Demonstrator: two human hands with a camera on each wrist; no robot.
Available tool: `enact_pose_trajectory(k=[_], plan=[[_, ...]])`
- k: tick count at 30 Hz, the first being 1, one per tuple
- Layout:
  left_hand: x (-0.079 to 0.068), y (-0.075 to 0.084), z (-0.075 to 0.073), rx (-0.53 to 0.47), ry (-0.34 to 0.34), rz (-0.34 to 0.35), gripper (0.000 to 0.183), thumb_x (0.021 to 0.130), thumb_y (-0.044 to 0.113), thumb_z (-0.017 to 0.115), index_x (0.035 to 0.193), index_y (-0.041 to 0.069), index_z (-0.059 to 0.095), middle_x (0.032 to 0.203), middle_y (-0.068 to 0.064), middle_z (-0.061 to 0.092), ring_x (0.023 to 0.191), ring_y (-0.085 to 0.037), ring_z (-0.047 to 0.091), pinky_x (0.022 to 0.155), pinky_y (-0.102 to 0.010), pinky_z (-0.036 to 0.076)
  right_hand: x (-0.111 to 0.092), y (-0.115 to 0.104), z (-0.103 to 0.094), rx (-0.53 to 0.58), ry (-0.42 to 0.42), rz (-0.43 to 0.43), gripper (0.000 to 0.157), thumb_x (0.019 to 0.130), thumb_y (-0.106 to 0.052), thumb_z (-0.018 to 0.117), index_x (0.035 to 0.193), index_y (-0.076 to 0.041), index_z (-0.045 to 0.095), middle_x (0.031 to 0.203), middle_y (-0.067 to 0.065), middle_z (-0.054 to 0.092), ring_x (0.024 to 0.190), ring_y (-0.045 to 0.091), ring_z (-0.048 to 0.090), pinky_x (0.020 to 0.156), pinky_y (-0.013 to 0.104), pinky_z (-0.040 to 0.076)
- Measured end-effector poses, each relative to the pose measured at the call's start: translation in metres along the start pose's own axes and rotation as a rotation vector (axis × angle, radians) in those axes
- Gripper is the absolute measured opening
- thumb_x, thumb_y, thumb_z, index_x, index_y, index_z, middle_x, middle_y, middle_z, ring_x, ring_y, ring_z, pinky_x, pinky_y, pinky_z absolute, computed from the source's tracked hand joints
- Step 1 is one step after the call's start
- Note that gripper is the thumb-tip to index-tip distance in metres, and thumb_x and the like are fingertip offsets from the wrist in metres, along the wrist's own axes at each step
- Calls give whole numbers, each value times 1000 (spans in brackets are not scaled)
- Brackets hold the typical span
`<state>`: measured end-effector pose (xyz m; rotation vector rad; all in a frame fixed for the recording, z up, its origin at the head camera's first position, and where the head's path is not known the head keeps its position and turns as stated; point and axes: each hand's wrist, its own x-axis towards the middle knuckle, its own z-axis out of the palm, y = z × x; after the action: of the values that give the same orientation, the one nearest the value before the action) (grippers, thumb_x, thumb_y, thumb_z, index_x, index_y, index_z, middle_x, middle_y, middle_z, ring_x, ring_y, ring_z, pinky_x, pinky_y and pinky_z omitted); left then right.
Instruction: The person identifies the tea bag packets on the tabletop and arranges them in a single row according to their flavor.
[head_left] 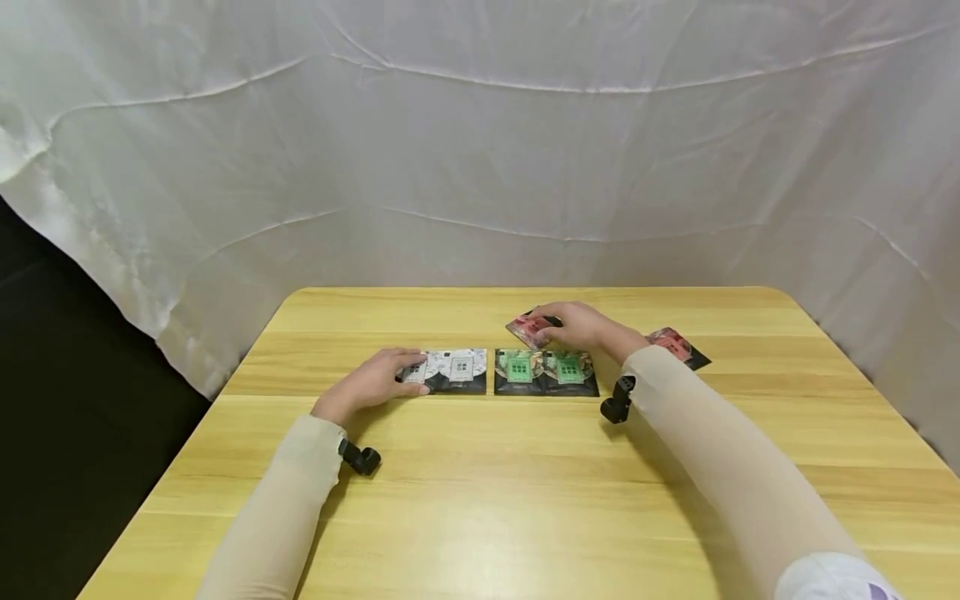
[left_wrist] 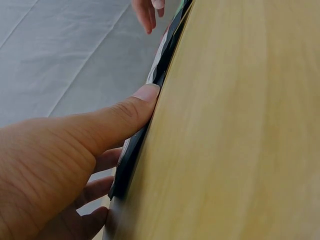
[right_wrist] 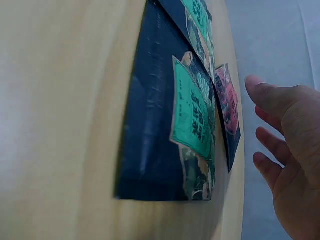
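Observation:
Flat sachets with black bands lie in a row on the table. Two are white-patterned, and my left hand [head_left: 372,382] rests on the left one [head_left: 415,373], with the right one [head_left: 468,367] beside it. In the left wrist view the thumb [left_wrist: 132,107] lies along the sachets' near edge, with the fingers spread beyond. Right of these, two green-labelled sachets [head_left: 519,369] [right_wrist: 192,115] lie side by side. My right hand [head_left: 579,325] is over a tilted red sachet [head_left: 527,331] behind the green pair. The right wrist view shows its fingers loosely bent, apart from that sachet [right_wrist: 228,102].
Another red sachet [head_left: 675,343] lies at an angle to the right, partly hidden by the right forearm. The wooden table [head_left: 465,492] has rounded far corners, and a pale cloth [head_left: 480,167] hangs behind it. Black wrist cameras [head_left: 618,400] sit on both wrists.

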<state>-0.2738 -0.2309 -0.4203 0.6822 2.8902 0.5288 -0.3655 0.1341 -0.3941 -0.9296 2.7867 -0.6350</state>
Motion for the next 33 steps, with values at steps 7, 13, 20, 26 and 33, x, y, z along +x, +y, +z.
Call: enact_pose_trajectory(k=[7, 13, 20, 26, 33], plan=[[-3, 4, 1, -19, -15, -16, 71, 79, 53, 57, 137, 20, 36, 141, -6, 31, 129, -28, 25, 105, -47, 19, 13, 2, 5, 24, -41, -21, 40, 88, -34, 55, 126, -25, 52, 118, 2, 54, 94, 20, 51, 81, 40, 41], [-6, 4, 2, -16, 5, 5, 70, 79, 51, 58, 137, 16, 38, 140, -8, 33, 128, -28, 27, 104, -46, 22, 21, 1, 11, 127, -110, -20, 36, 90, -25, 54, 126, -23, 52, 109, 1, 56, 80, 18, 52, 67, 31, 45], [-6, 3, 2, -22, -1, 5, 70, 80, 52, 57, 137, 17, 37, 140, -7, 33, 128, -28, 27, 104, -46, 22, 20, 2, 12, 139, -167, -9, 39, 91, -15, 51, 130, -23, 48, 126, 5, 49, 68, 18, 49, 56, 27, 43], [-4, 2, 1, -18, 5, 0, 70, 79, 52, 57, 137, 18, 37, 140, -7, 33, 128, -27, 27, 104, -45, 23, 21, 4, 3, 24, -159, -29, 41, 89, -21, 56, 130, -21, 49, 120, 9, 53, 74, 18, 51, 68, 33, 45], [-4, 3, 1, -23, 0, -12, 70, 79, 52, 57, 137, 18, 37, 141, -6, 32, 128, -28, 26, 104, -46, 22, 20, 10, -1, -96, -151, -5, 45, 85, -29, 60, 127, -15, 52, 111, 5, 57, 88, 18, 51, 80, 36, 44]])
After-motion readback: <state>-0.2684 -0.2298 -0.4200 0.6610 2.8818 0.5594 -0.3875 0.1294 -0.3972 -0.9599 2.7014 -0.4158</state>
